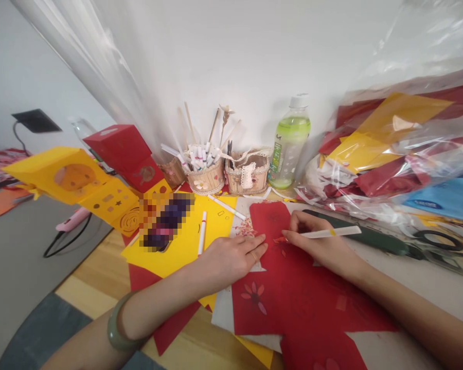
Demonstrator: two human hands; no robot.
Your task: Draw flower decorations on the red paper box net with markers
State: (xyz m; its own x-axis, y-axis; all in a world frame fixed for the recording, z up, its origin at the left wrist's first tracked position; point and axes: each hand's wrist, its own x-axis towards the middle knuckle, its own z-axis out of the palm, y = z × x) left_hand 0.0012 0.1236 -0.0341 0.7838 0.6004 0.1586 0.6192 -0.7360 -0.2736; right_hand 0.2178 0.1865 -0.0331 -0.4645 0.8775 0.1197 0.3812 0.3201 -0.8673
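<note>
A red paper sheet [304, 303], cut in a box-like outline, lies in front of me with flower-petal shapes on it. My left hand [239, 257] rests flat on its left part, fingers stretched out and pressing the paper. Held in my right hand [312, 239] is a slim white pen-like tool [341, 233] with a yellow band. Its working tip points down at the sheet near a small petal shape; I cannot make out whether it is a blade or a nib. Small red scraps [247, 227] lie beyond my left fingers.
Left of the sheet are yellow paper [185, 241], a white marker [202, 231] and a blurred-out phone. Yellow [96, 190] and red [125, 154] paper boxes stand behind. Along the wall are a marker basket [206, 180], a drink bottle [292, 139] and scissors [447, 257] at right.
</note>
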